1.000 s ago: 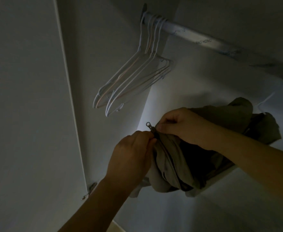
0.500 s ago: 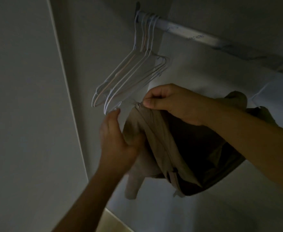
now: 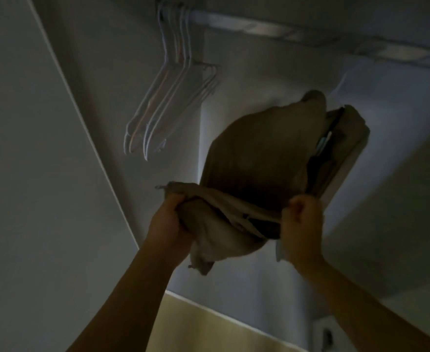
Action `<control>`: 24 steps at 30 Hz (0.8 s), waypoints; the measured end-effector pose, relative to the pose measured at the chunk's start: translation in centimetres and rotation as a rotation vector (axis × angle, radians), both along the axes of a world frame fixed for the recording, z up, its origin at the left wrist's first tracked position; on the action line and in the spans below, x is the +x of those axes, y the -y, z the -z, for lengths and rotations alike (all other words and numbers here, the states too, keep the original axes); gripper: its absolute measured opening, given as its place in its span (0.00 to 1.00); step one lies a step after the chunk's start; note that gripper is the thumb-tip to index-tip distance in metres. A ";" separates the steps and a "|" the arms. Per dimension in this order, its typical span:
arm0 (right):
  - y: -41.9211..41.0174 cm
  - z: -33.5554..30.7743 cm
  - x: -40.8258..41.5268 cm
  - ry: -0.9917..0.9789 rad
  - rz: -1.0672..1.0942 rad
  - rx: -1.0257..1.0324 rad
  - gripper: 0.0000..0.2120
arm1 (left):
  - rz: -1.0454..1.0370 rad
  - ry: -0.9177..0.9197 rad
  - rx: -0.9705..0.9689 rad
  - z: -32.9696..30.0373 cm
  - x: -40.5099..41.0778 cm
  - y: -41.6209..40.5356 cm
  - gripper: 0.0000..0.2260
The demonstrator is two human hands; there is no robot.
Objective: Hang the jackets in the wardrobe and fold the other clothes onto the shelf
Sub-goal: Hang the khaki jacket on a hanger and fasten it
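White wire hangers [image 3: 168,97] hang bunched at the left end of the pale metal wardrobe rail [image 3: 272,29]. Below them, the left hand [image 3: 169,222] grips one bunched edge of the khaki fabric jacket [image 3: 259,153], held up inside the dim wardrobe. Right hand [image 3: 301,219] clenches the opposite edge.
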State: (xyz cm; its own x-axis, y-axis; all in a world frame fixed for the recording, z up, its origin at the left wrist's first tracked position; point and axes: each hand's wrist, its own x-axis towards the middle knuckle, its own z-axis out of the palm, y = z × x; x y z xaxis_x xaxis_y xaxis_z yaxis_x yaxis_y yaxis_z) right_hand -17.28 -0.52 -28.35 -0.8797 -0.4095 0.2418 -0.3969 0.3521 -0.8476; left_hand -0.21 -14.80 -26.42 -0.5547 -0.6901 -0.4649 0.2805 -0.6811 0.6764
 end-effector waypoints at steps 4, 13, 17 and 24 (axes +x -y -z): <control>-1.6 3.5 1.1 0.455 -0.321 0.138 0.10 | 0.011 -0.087 0.111 2.4 2.3 -2.1 0.12; 2.4 5.2 1.5 0.330 -0.622 0.467 0.17 | 0.048 -0.052 0.168 6.6 3.1 -4.5 0.18; 2.9 6.7 0.8 0.228 -0.601 0.587 0.20 | 0.013 -0.021 0.144 8.8 3.6 -5.2 0.18; 3.2 8.2 -0.3 0.150 -0.683 0.712 0.20 | 0.024 0.040 0.069 10.1 3.8 -6.2 0.19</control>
State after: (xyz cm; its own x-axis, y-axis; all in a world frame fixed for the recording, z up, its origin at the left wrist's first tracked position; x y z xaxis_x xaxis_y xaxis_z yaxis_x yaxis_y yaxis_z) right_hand -17.55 -3.68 -36.51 -0.4030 -0.8451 -0.3513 -0.6100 0.5342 -0.5853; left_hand 3.60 -8.57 -36.52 -0.5507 -0.6428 -0.5325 0.2376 -0.7323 0.6382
